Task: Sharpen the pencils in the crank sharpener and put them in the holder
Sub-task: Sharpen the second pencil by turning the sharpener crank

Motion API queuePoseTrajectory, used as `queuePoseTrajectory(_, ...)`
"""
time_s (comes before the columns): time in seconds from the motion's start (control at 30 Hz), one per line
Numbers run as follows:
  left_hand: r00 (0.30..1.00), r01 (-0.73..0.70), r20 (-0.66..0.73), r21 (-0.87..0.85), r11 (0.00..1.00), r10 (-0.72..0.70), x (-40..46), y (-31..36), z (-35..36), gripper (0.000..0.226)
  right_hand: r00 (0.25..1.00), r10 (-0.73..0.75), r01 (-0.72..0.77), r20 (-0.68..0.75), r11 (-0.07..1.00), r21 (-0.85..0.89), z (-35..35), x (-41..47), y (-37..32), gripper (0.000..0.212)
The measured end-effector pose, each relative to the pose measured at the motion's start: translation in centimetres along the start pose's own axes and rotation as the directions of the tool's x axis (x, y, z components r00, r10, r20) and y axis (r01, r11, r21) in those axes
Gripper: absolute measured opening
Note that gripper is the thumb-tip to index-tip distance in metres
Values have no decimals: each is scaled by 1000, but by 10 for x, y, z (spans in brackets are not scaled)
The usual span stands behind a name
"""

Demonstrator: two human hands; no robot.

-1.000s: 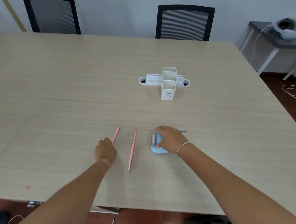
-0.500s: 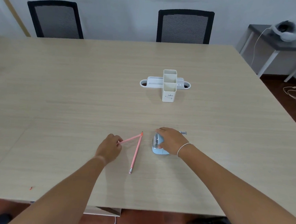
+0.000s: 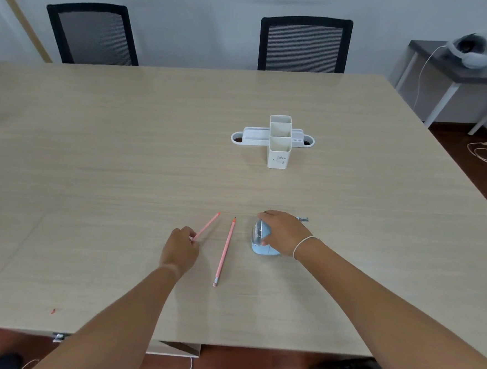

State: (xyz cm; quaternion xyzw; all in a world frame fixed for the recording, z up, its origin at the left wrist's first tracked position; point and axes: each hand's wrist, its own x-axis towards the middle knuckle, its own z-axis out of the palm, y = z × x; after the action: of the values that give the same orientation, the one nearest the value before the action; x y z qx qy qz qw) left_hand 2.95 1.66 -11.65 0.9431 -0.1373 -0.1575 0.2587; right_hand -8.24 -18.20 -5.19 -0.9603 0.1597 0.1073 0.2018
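Pale colours on a light wood-grain table

Two pink pencils, a light blue sharpener with a silver front, a white holder, black mesh chairs, a grey side table.

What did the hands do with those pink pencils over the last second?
The left hand took hold of one pink pencil by its near end and swung its tip right, towards the other pencil's tip, then back left; its tip now points away from the person again. The other pencil, the right hand on the blue sharpener and the white holder stayed put.
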Motion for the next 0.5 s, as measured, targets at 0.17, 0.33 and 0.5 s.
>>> queuePoseTrajectory(0.17,996,85,-35,-22,996,-86,-3,0,12,21,1000,6,-6,-1,1000,7,-1,0,0,37)
queuePoseTrajectory(0.33,993,112,-20,-62,992,-113,-7,4,18,22,1000,1,-1,-7,1000,12,-1,-1,0,35)
queuePoseTrajectory(0.5,992,128,-5,-91,988,-129,-9,7,22,22,1000,-3,3,1,1000,5,-1,0,0,36)
